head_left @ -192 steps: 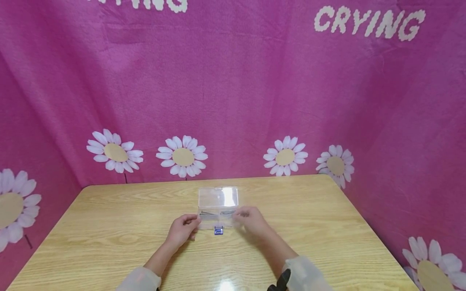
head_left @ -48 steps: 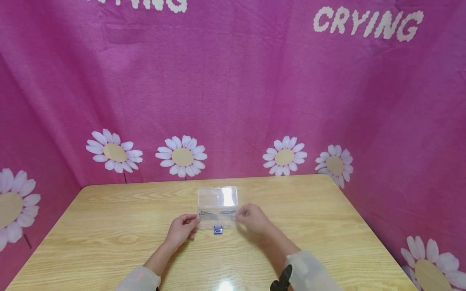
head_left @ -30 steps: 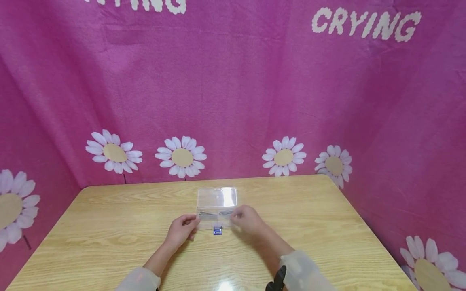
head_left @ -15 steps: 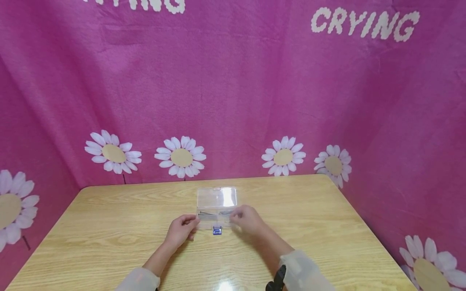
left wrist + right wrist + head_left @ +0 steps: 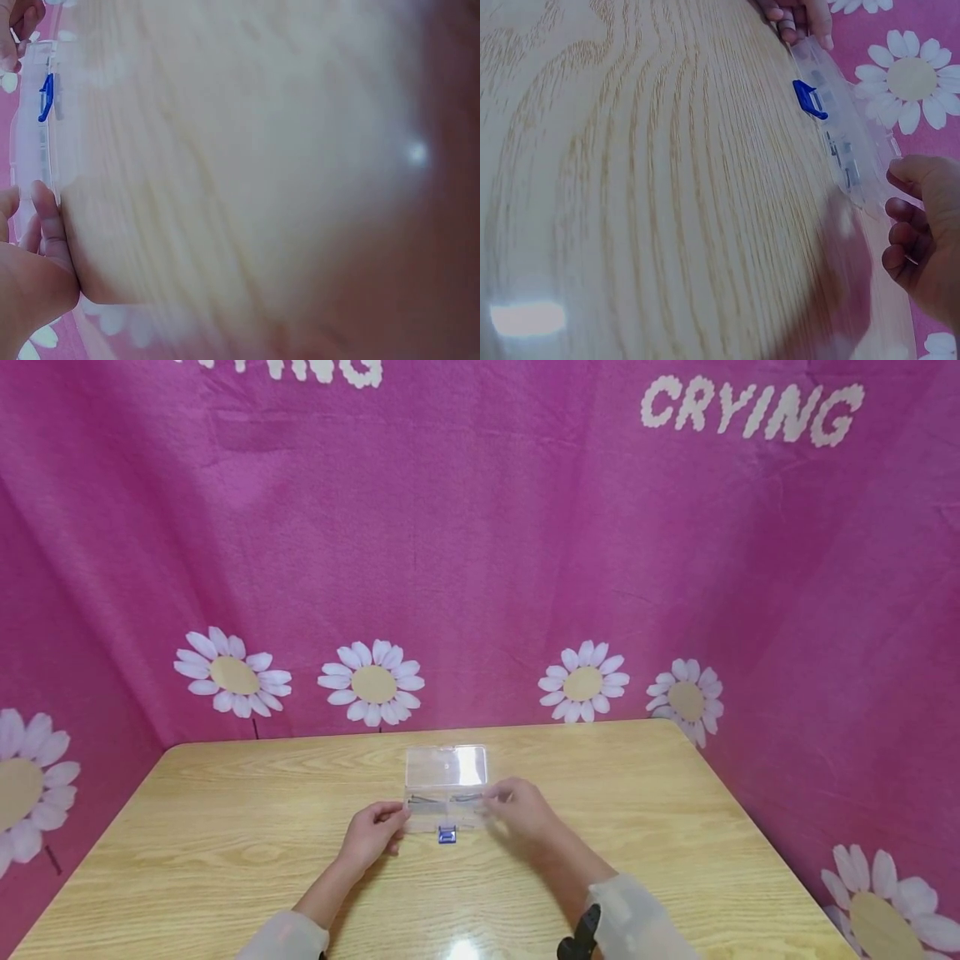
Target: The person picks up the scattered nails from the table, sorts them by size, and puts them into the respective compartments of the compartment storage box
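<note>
A clear plastic compartment box [image 5: 429, 822] stands on the wooden table, its transparent lid [image 5: 435, 767] tipped back and a blue latch [image 5: 447, 835] at its front. Thin dark metal pieces, possibly screws, lie in the back left [image 5: 426, 799] and back right [image 5: 467, 797] compartments. Smaller dark bits [image 5: 835, 150] show through the front wall in the right wrist view. My left hand [image 5: 371, 835] grips the box's left end between thumb and fingers. At the right end, my right hand [image 5: 521, 810] has thumb and index finger close together, the others curled; whether they pinch anything is too small to see.
The wooden table [image 5: 225, 843] extends around the box on all sides. Behind it and at both sides hangs a pink curtain [image 5: 480, 568] printed with daisies. A dark strap [image 5: 581, 935] is at my right wrist.
Half a second ago my right hand was over the box's right compartments; it has drawn slightly right and back to the right edge. My left hand and the box stay put.
</note>
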Motion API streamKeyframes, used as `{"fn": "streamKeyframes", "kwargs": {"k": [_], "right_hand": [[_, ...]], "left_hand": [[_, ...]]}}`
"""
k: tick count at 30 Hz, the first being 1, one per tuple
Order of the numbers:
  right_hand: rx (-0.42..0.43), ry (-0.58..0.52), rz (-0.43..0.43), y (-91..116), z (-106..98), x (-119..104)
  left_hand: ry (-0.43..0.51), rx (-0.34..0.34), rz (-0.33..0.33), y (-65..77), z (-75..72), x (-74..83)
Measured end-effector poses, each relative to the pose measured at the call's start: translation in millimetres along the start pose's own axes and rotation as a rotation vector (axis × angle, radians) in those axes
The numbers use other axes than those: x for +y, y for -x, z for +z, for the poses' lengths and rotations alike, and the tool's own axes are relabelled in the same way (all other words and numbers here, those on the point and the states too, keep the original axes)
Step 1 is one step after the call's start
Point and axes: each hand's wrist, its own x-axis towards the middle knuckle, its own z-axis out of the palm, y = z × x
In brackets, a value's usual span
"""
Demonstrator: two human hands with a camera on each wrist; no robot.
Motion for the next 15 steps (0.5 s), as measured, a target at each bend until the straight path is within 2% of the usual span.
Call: {"fn": "streamKeyframes", "kwargs": {"k": [3, 6, 12, 15], "right_hand": [[0.015, 0.078, -0.047, -1.1, -4.4, 1.1], [0.023, 0.108, -0.059, -1.3, -7.6, 3.4], [0.084, 0.094, -0.004, -0.9, -15.4, 4.2], [0.146, 0.151, -0.006, -2.2, -22.9, -0.9]], "left_hand": [[0.009, 0.005, -0.003, -0.2, -0.3, -0.1], [0.021, 0.009, -0.006, -0.2, -0.5, -0.9], [0.054, 0.007, 0.008, -0.2, -4.0, 2.2], [-0.022, 0.016, 0.049, -2.0, -11.3, 6.2]]}}
